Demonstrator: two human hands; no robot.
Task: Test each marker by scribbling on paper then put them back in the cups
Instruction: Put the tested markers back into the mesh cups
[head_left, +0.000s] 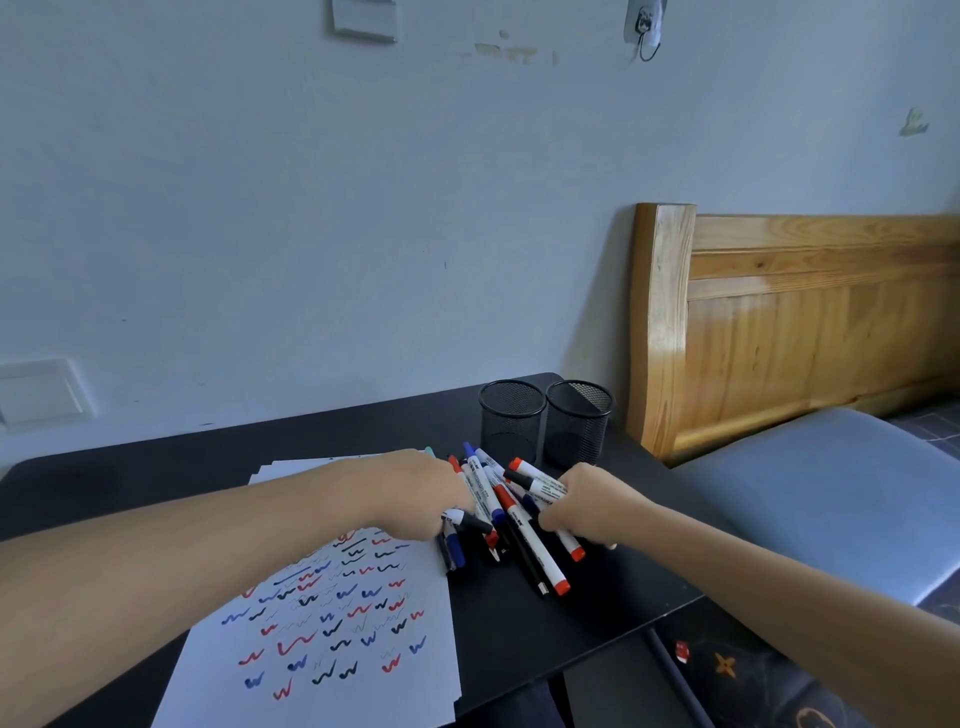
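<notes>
Your white sheet of paper, under your left arm, is full of red, blue and black squiggles, so testing looks mostly done. The two black mesh cups just past your hands look empty. Your left hand and right hand each grip white markers from the pile between them.

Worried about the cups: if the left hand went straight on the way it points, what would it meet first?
The left hand meets the marker pile first, right at its fingers; the left mesh cup lies beyond, probably.
</notes>
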